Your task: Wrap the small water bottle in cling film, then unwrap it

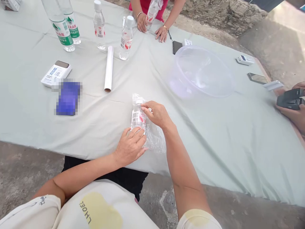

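Note:
A small water bottle [138, 116] with a red and white label lies on the pale green cloth [214, 136], wrapped in clear plastic film [156, 138]. My left hand [130, 147] rests on the bottle's lower end, fingers curled over it and the film. My right hand [157, 114] pinches the film near the bottle's cap. A white roll [109, 68] of film lies farther back on the cloth.
Several upright water bottles [126, 38] stand at the far side. A clear plastic bowl [202, 71] sits at right. A white box [56, 73] and a blurred blue item [68, 97] lie at left. Another person's hands [162, 33] hold a bottle opposite; a hand with a phone [292, 101] is at right.

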A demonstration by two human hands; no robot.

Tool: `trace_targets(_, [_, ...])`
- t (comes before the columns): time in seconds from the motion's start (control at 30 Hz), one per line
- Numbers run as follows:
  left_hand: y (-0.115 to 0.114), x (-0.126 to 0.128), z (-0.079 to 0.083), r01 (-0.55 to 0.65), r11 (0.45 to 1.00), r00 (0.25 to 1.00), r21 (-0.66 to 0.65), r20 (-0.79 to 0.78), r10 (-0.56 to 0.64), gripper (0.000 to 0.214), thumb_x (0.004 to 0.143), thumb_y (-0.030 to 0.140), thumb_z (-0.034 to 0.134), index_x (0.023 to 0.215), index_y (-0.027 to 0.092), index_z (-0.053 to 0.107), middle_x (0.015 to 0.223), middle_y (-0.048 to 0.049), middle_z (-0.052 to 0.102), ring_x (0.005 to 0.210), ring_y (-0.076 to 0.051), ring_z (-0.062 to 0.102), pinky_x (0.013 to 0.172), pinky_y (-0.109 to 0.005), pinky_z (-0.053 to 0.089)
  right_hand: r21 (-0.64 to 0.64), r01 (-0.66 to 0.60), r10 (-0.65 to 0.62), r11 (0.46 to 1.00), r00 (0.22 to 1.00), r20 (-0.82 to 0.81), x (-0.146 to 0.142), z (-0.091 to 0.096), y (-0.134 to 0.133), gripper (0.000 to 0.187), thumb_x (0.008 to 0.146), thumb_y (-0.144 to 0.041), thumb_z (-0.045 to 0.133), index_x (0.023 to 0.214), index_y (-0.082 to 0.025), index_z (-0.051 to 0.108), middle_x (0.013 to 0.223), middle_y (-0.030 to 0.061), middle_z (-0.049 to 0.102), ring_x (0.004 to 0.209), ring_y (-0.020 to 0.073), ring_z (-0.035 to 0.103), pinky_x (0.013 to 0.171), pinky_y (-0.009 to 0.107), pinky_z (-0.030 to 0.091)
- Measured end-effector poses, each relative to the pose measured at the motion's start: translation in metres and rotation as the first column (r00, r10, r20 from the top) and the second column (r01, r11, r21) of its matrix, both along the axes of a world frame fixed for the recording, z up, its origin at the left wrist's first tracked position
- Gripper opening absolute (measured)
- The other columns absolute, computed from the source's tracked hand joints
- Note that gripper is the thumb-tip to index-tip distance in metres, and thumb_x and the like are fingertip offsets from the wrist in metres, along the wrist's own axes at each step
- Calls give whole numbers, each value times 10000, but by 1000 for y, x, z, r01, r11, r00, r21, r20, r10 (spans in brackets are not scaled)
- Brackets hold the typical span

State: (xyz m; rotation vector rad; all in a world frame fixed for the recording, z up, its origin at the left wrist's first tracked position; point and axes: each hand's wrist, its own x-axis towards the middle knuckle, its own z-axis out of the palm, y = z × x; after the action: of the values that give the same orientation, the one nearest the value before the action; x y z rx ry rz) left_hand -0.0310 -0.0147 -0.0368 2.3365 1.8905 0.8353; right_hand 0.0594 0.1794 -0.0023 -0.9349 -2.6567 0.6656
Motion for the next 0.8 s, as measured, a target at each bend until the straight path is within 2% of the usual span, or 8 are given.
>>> trace_targets(0.1, [15, 17, 0, 99, 993, 990, -67, -90, -105, 296, 957, 385, 550, 1147, 171, 628, 1324, -145, 625, 1335, -301, 498, 1109, -561, 341, 68, 88, -88, 994, 996, -7, 21, -14, -9, 499, 949, -582, 465, 1157, -175, 667, 1193, 111, 702, 1141, 275, 613, 968, 407, 482])
trace_targets(0.2, [29, 35, 0, 176, 975, 957, -136, -207, -202, 333, 949, 410, 567, 1127, 139, 645, 1219, -172, 655, 1346, -310, 470, 1135, -573, 305, 59, 156, -156, 986, 988, -8, 38, -23, -16, 630, 928, -662, 439, 1241, -149, 632, 1283, 139, 654, 1234, 306, 554, 1033, 449, 449])
trace_targets(0.33, [42, 57, 3, 200, 966, 895, -166, -370, -249, 462, 918, 490, 599, 1146, 92, 651, 1103, -190, 682, 1319, -354, 468, 1144, -568, 275, -125, 225, -225, 966, 974, 10, 63, -19, -13, 536, 944, -576, 467, 1278, -187, 624, 1422, 112, 565, 1317, 295, 500, 1081, 466, 419])
trace_targets(0.47, [57, 80, 8, 266, 935, 839, -234, -421, -344, 572, 879, 551, 629, 1169, 59, 633, 974, -168, 691, 1060, -332, 617, 1148, -548, 250, -145, 420, -435, 896, 896, -93, 76, -3, -7, 415, 929, -433, 520, 1262, -207, 621, 1351, 107, 607, 1076, 260, 631, 876, 421, 531])
trace_targets(0.53, [67, 92, 10, 326, 899, 822, -291, -382, -422, 587, 865, 538, 654, 1185, 47, 628, 992, -176, 691, 960, -313, 639, 1131, -567, 259, -104, 415, -427, 904, 890, -158, 73, 2, -8, 370, 939, -383, 507, 1250, -222, 625, 1273, 96, 643, 950, 232, 645, 816, 400, 535])
trace_targets(0.63, [72, 105, 12, 422, 867, 825, -265, -284, -488, 645, 836, 475, 714, 1308, 58, 576, 1285, -230, 613, 1164, -366, 565, 1126, -589, 255, -8, 301, -301, 953, 951, -72, 68, 6, -15, 314, 895, -427, 611, 1150, -258, 683, 1242, 90, 643, 988, 268, 619, 810, 418, 517])
trace_targets(0.7, [66, 105, 12, 553, 799, 780, -237, -191, -596, 623, 788, 443, 771, 1270, 81, 610, 1337, -220, 592, 1253, -371, 516, 1134, -561, 268, 27, 326, -327, 945, 945, 25, 70, 6, -20, 327, 846, -485, 672, 1085, -263, 698, 1268, 93, 621, 1015, 298, 606, 785, 429, 505])
trace_targets(0.8, [48, 88, 12, 809, 552, 573, -204, 66, -817, 345, 841, 436, 723, 1030, 149, 693, 1103, -129, 707, 1020, -251, 649, 1042, -443, 403, -44, 496, -491, 867, 867, 84, 85, 6, -26, 455, 817, -581, 664, 1137, -259, 641, 1289, 97, 597, 922, 272, 636, 769, 433, 495])
